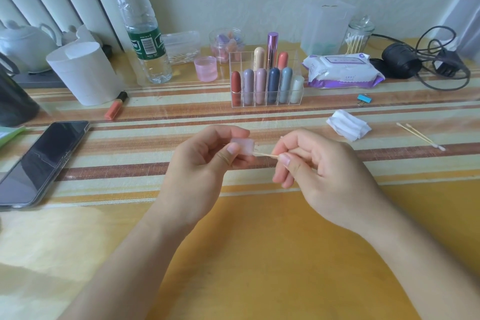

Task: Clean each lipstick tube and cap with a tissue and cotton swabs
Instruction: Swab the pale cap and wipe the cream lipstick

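My left hand grips a small pale pink lipstick cap, its open end facing right. My right hand pinches a wooden cotton swab whose tip goes into the cap and is hidden there. Behind the hands stands a clear acrylic organiser with several lipstick tubes upright in its slots. A crumpled white tissue lies to the right, and two used cotton swabs lie further right. An orange lipstick tube lies on its side at the left.
A phone lies at the left edge. A tissue roll, a water bottle, a pink cup, a wet-wipe pack, a swab jar, a blue binder clip and black cables line the back of the table.
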